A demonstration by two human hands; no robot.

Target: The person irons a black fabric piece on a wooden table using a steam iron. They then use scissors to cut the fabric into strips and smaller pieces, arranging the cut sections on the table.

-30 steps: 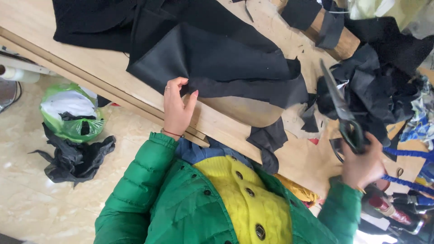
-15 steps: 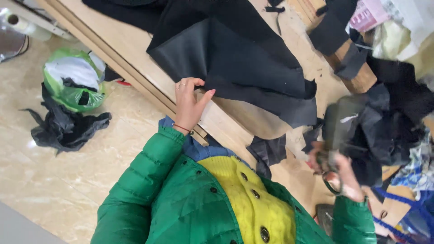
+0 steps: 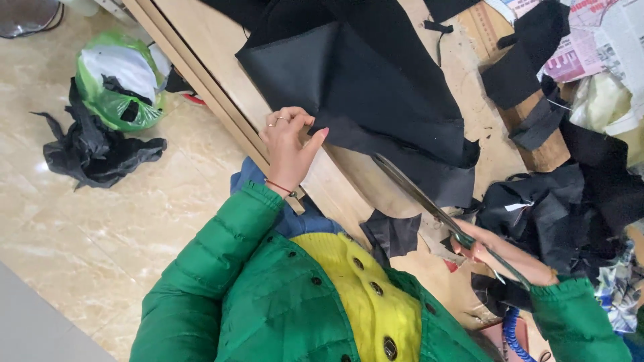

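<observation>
Black fabric (image 3: 376, 87) on wooden table (image 3: 208, 60), left hand (image 3: 288, 144) fingers pinching its edge, right hand (image 3: 503, 255) fingers closed around scissors (image 3: 429, 204).

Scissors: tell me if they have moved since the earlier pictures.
Yes. The scissors in the right hand pointed away from the black fabric before; now their blades lie along the wooden table, tips at the fabric's near edge.
</observation>
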